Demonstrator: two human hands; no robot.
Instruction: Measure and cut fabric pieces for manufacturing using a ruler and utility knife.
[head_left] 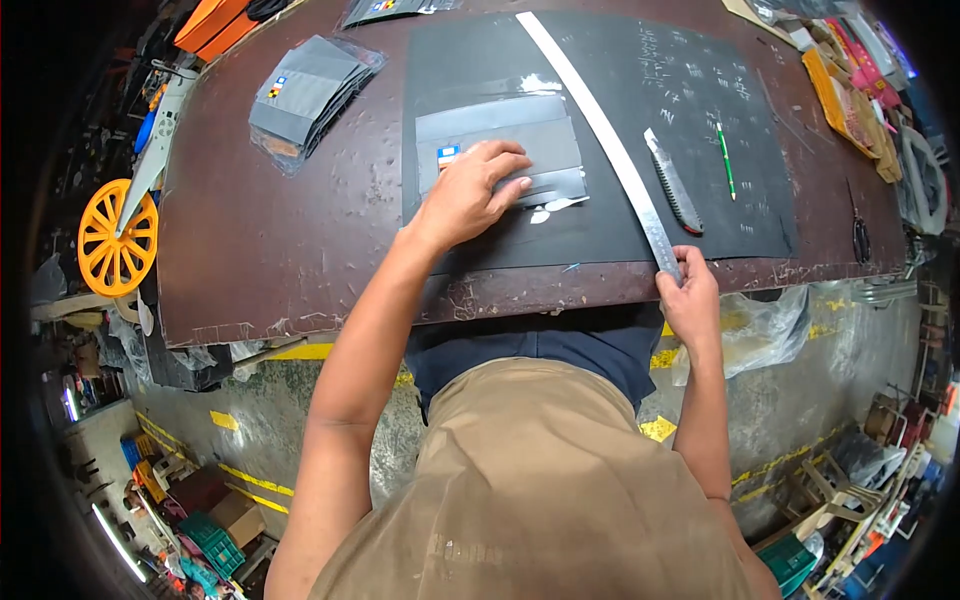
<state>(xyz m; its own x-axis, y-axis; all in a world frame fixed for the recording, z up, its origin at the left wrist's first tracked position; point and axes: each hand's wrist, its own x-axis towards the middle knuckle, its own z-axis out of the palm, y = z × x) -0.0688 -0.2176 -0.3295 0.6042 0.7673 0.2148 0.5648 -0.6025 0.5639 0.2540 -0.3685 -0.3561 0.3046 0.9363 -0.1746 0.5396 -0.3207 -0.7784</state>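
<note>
Right hand (692, 302)'s pinching the near end of the long ruler (609, 140) while my left hand (468, 195) rests loosely, not gripping, over the grey sheet (545, 145) on the black mat (480, 60), so I'd press that flat and keep the ruler clear of the cutter (674, 187).

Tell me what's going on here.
The person's left hand rests on a grey sheet lying on a black mat. The right hand holds the near end of a long metal ruler slanting across the mat. A cutter knife and green pencil lie right of the ruler; a grey stack lies to the left.
</note>
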